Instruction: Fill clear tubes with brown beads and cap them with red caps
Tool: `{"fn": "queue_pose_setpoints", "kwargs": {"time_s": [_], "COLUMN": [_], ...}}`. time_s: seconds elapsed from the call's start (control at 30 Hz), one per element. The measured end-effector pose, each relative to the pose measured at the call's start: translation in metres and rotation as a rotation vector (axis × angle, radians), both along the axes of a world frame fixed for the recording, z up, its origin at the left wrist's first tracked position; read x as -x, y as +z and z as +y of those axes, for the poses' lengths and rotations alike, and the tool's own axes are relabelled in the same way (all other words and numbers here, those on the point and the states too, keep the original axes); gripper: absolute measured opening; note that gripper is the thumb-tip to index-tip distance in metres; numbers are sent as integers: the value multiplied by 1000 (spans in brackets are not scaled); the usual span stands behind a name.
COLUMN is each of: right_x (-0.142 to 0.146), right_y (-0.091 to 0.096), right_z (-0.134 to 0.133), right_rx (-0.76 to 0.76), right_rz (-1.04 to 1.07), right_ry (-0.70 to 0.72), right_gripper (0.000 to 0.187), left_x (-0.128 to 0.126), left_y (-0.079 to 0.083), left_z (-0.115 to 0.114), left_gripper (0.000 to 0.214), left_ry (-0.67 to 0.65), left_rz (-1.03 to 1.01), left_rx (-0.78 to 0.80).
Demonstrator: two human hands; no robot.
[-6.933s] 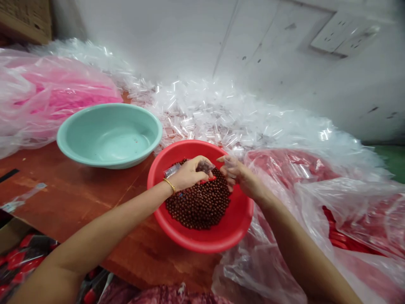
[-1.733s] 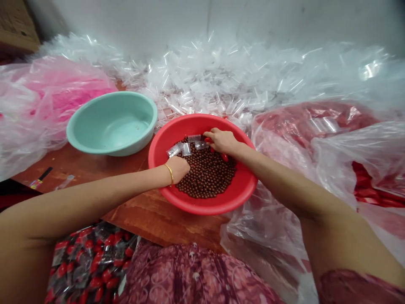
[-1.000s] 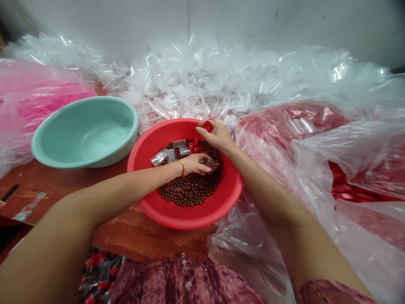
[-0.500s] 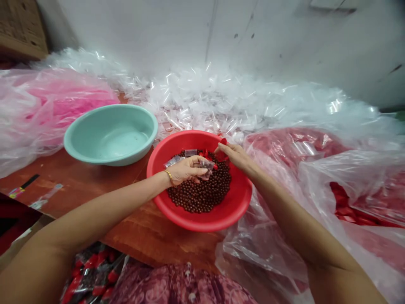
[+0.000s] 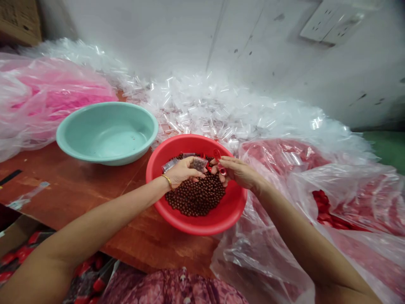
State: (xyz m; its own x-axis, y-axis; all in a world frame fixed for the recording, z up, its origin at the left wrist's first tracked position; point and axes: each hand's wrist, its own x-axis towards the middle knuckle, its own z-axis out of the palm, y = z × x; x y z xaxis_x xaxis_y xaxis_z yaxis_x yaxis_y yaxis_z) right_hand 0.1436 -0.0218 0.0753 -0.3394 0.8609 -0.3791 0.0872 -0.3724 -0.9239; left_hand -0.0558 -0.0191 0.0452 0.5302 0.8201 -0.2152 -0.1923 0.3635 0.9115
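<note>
A red basin (image 5: pixel 202 221) on the wooden table holds a heap of small brown beads (image 5: pixel 196 198). Over the beads, my left hand (image 5: pixel 182 172), with a gold bangle at the wrist, is closed on a small clear bag (image 5: pixel 199 163) partly filled with brown beads. My right hand (image 5: pixel 238 172) is just to its right, fingers pinched on a small red piece (image 5: pixel 222 170). A few more small clear bags (image 5: pixel 171 164) lie on the beads behind my left hand.
An empty teal basin (image 5: pixel 107 133) stands to the left. A heap of small clear bags (image 5: pixel 228 109) lies along the wall. A large plastic bag of pink pieces (image 5: pixel 47 99) sits at left, one of red pieces (image 5: pixel 332 202) at right. Packed bags (image 5: pixel 19 257) lie below the table edge.
My right hand has come down from the basin's far rim towards my left hand with a red piece. My left hand still holds the small bag over the beads.
</note>
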Motion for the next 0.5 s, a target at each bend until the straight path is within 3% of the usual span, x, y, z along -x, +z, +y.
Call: {"fn": "queue_pose_setpoints", "kwargs": {"time_s": [0.13, 0.3, 0.5], "right_x": [-1, 19, 58], "right_y": [-1, -8, -19], "right_z": [0, 5, 9], "right_rx": [-141, -334, -360], "right_rz": [-72, 138, 274], "right_ry": [-56, -344, -438], "right_gripper": [32, 27, 28], "left_x": [-1, -2, -1], "left_y": [-1, -1, 1], "left_z": [0, 0, -1], "left_gripper": [36, 31, 27], "left_ry": [-56, -134, -130], "left_rz": [42, 52, 1], "left_rx": [-20, -27, 0]}}
